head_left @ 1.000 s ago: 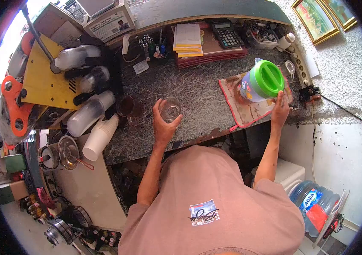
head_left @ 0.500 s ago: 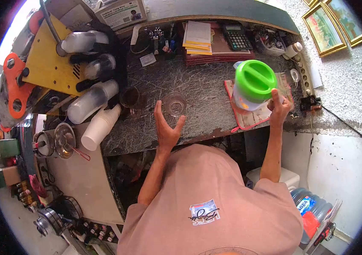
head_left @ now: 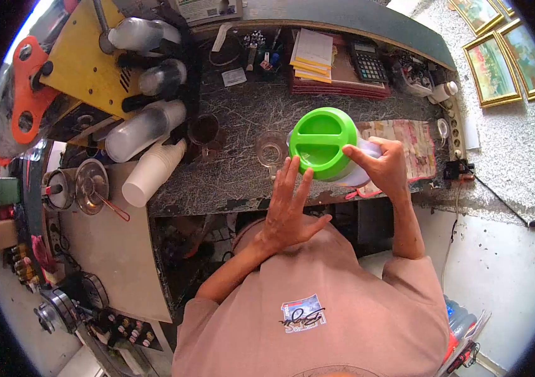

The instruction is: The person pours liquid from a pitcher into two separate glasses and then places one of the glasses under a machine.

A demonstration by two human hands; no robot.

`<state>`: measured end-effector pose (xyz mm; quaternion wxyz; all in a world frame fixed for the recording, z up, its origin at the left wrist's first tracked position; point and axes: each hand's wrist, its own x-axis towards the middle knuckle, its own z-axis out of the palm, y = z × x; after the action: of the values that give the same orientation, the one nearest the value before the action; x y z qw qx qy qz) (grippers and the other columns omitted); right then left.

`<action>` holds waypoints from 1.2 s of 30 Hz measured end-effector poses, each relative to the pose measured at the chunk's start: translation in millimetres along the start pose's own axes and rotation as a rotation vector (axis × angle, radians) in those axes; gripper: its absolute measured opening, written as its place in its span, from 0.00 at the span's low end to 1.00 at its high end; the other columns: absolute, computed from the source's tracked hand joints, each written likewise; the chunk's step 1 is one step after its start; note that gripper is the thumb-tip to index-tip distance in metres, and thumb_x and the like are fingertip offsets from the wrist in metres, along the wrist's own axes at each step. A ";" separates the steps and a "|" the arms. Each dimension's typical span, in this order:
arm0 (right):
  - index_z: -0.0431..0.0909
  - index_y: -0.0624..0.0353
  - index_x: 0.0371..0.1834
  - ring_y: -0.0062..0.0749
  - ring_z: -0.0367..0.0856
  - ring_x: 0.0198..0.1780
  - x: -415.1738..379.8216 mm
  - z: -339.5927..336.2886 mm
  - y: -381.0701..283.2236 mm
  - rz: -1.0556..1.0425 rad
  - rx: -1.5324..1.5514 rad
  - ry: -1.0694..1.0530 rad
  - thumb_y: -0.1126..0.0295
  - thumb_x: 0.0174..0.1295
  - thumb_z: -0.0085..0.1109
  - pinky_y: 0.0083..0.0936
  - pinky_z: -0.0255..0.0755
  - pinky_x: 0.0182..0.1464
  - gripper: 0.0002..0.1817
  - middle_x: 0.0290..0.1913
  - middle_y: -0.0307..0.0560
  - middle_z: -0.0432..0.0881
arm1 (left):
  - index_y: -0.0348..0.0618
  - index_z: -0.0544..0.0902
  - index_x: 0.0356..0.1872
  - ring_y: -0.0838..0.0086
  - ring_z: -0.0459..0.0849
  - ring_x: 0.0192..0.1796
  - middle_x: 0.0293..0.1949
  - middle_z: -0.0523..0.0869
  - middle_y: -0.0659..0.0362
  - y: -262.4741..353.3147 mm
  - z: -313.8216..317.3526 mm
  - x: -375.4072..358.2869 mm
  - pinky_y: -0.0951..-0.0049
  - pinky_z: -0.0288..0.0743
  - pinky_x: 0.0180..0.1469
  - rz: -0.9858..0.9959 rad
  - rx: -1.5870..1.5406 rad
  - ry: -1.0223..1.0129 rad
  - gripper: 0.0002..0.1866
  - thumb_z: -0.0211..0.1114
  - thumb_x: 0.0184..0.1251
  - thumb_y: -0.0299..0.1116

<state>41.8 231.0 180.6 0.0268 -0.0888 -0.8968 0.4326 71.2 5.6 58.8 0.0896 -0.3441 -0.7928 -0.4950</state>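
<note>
My right hand [head_left: 386, 168] grips the handle side of a clear pitcher with a bright green lid [head_left: 324, 139], its thumb lying on the lid's edge. The pitcher is over the dark, scratched counter [head_left: 242, 182], near its front edge. My left hand [head_left: 287, 210] has its fingers stretched out, fingertips right at the lid's near left edge and the thumb spread away. Just left of the pitcher stands a clear glass cup [head_left: 270, 151], partly overlapped by the pitcher in this view. A dark-filled glass [head_left: 204, 130] stands farther left.
A patterned cloth mat [head_left: 415, 147] lies on the right. Red folders [head_left: 343, 91], envelopes [head_left: 313, 53] and a calculator [head_left: 369, 63] sit at the back. On the left are stacked paper cups [head_left: 148, 179], plastic cups [head_left: 135, 135] and a yellow machine [head_left: 82, 63].
The pitcher has moved left off the cloth mat, close beside the glass cup. My left hand has shifted from the cup to the pitcher's lid. The view has turned slightly.
</note>
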 end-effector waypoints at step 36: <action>0.88 0.67 0.26 0.47 0.87 0.22 32.0 16.2 -45.6 -0.270 -0.504 -0.185 0.38 0.58 0.73 0.37 0.78 0.25 0.34 0.17 0.58 0.82 | 0.37 0.44 0.83 0.36 0.51 0.82 0.80 0.47 0.31 -11.1 -5.6 -22.0 0.34 0.49 0.79 -0.032 -0.051 -0.037 0.61 0.77 0.59 0.51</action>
<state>2.2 196.5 205.2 -0.0207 0.0675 -0.9782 0.1952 79.5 -12.2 42.9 0.0582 -0.3429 -0.7868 -0.5099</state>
